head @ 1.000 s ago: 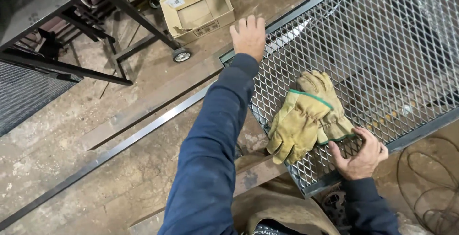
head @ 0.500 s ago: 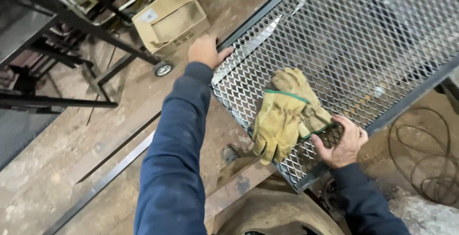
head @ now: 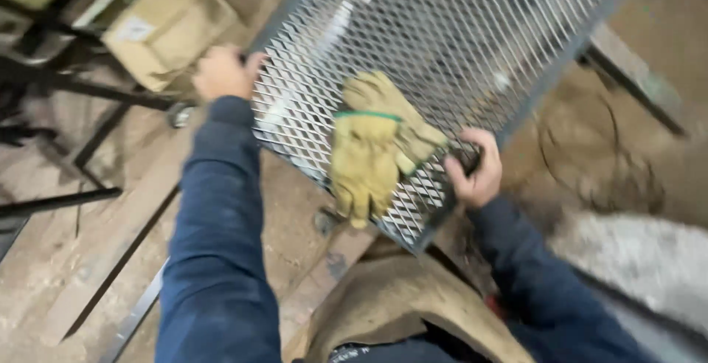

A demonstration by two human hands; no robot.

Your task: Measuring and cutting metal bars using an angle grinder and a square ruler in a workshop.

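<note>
My left hand and right hand each keep a closed grip on the mesh panel; holding it level should stop the gloves sliding.

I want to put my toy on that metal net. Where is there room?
The mesh panel is bare above the yellow gloves, toward its far edge. The near corner is crowded: gloves between the left hand and right hand, both gripping the frame.

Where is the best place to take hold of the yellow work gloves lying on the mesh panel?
Probably the cuff end of the gloves, from above: they lie flat on the mesh panel, cuffs up-panel, fingertips hanging past its near edge, clear of the left hand and right hand.
</note>
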